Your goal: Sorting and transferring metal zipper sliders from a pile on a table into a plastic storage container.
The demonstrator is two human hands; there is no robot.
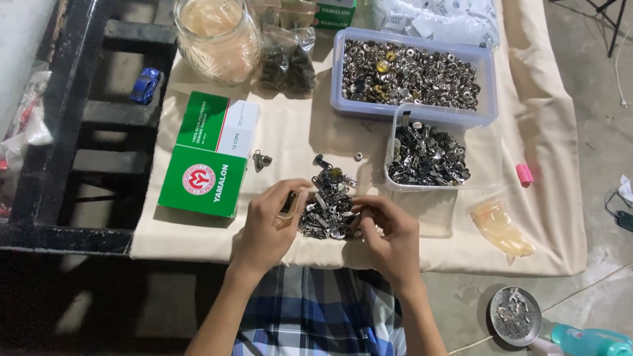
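1. Left hand (273, 214), low centre: fingers curled, pinching a small dark metal piece at the left edge of the pile
2. Right hand (389, 234), just right of the left: fingers bent inward on the right edge of the pile, seemingly nipping a small part, exact grasp hard to tell
3. Pile of small metal zipper parts (328, 209), loose on the cream cloth (290, 135), between both hands
4. Small clear tray (425, 158) of like silver-grey parts, up and right of the pile, apart from it
5. Large clear tub (412, 72) of round shiny metal pieces, touching the tray's far side
6. Green and white box (211, 155), left of the pile, near the left hand
7. Glass jar (217, 36) at upper left, dark bagged parts (289, 62) beside it
8. Pink object (524, 173) at right of the cloth; pale plastic bag (501, 227) below it
9. Round metal dish (514, 316) on the floor, lower right
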